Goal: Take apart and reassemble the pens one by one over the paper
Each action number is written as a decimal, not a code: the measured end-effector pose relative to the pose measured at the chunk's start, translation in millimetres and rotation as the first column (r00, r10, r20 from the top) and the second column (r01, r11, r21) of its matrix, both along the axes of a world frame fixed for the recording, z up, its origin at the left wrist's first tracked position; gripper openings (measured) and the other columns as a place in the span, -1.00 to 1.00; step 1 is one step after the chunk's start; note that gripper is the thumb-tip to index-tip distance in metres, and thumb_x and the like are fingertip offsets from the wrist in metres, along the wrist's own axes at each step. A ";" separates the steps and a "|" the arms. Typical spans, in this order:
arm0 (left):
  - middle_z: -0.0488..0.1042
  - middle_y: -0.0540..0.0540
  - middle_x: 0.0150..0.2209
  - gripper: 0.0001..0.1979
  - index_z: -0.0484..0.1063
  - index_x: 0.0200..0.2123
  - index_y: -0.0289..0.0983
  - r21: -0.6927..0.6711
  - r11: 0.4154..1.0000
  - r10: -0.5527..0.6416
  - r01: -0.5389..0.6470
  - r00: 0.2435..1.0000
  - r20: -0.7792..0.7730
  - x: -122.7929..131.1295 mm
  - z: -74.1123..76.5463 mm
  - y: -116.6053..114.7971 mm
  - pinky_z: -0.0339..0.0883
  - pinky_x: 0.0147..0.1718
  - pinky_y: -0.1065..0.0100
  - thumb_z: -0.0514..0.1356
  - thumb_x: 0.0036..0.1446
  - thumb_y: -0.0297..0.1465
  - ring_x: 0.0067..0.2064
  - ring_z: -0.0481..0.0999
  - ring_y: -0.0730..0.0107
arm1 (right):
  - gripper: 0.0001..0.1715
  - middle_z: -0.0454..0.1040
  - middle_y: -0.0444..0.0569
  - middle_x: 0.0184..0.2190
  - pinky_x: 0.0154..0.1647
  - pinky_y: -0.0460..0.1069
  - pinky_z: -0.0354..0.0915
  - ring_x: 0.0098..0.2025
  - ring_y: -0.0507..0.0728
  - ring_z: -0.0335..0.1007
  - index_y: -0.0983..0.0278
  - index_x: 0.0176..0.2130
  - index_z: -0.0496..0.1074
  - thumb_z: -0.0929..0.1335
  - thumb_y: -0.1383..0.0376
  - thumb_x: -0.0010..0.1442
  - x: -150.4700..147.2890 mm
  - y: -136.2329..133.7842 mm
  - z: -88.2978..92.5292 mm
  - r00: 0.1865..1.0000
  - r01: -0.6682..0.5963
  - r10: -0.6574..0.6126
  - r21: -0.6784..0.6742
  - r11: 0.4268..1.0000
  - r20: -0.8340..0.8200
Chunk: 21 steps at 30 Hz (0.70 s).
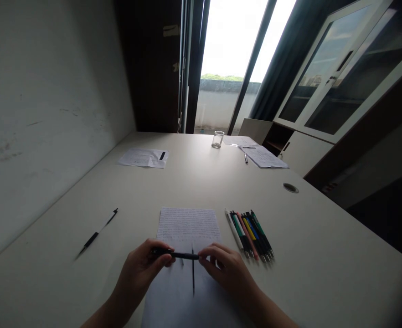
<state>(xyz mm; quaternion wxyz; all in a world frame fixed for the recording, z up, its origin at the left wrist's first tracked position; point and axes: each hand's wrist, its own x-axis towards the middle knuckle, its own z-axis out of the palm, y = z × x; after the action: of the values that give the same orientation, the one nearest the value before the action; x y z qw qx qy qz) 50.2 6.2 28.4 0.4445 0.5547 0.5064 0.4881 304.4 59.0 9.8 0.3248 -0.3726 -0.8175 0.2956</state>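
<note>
Between my two hands a black pen (185,256) is held level above a sheet of handwritten paper (189,223). My left hand (145,264) is closed around its thicker left end. The fingertips of my right hand (226,264) pinch its right end. Below the pen, a thin dark pen refill (193,275) lies lengthwise on the paper. A small dark piece (182,262) shows beside it, too blurred to name. Right of my right hand lies a row of several pens (250,234) in white, green, pink, yellow, blue and black.
A white and black pen (98,232) lies to the left on the white table (136,191). Farther back are printed sheets (144,157), a glass jar (218,139) and a paper stack (264,156) with a pen (245,157) near it. A round cable hole (290,187) is at the right.
</note>
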 end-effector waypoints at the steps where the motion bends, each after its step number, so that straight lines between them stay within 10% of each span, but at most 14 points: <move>1: 0.61 -0.10 -0.30 -0.84 0.50 -0.19 -0.26 -0.003 1.000 0.004 -0.004 1.000 0.005 -0.2 -0.3 -0.1 0.54 -0.25 0.34 0.28 0.23 -0.29 -0.29 0.64 0.27 | -0.91 0.55 -0.08 -0.37 -0.43 -0.12 0.30 -0.45 0.03 0.40 0.23 -0.24 0.51 0.38 0.39 0.24 0.0 -0.2 -0.2 1.000 0.004 -0.004 0.001 1.000 0.001; 21: 0.62 -0.13 -0.25 -0.84 0.50 -0.20 -0.26 -0.026 0.999 0.042 -0.041 0.997 0.067 2.3 3.5 1.1 0.56 -0.21 0.27 0.27 0.22 -0.30 -0.25 0.65 0.23 | -0.87 0.45 -0.09 -0.39 -0.46 -0.10 0.27 -0.47 0.02 0.32 0.22 -0.31 0.40 0.31 0.45 0.16 -0.1 0.3 2.8 0.997 0.063 -0.061 -0.046 0.997 0.044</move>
<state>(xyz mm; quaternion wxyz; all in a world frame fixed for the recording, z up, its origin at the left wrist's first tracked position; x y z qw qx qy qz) 52.5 7.3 32.0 0.4580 0.5217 0.5085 0.5095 304.3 59.3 12.6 0.3077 -0.4117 -0.8049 0.2965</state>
